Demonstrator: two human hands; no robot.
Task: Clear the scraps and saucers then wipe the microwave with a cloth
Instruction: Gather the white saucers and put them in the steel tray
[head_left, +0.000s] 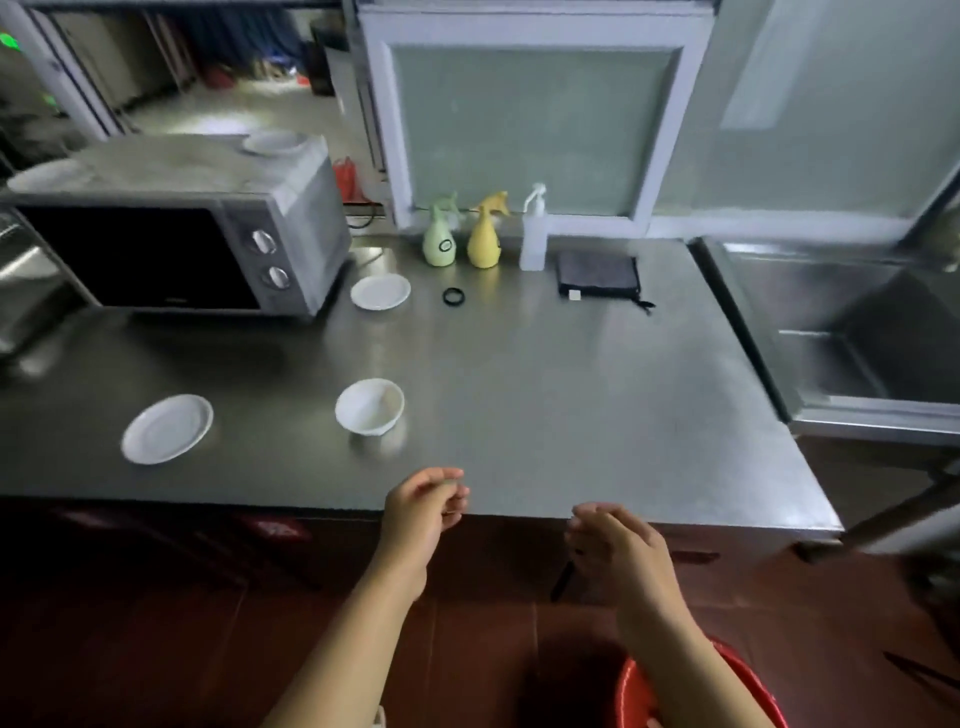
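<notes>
Hovering at the counter's (519, 389) near edge, my left hand (423, 512) and right hand (613, 545) hung loosely curled, grasping nothing, ready for the bowl (370, 406) and the saucer (167, 428).

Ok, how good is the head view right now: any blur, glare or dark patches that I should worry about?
Head view: dim overall, and motion-blurred, worst at the sink on the right. Soft glare on the steel table near the cloth. Microwave door reads black. The wide lens bows the table edge. Both the left hand and the right hand look soft; floor below is very dark.
</notes>
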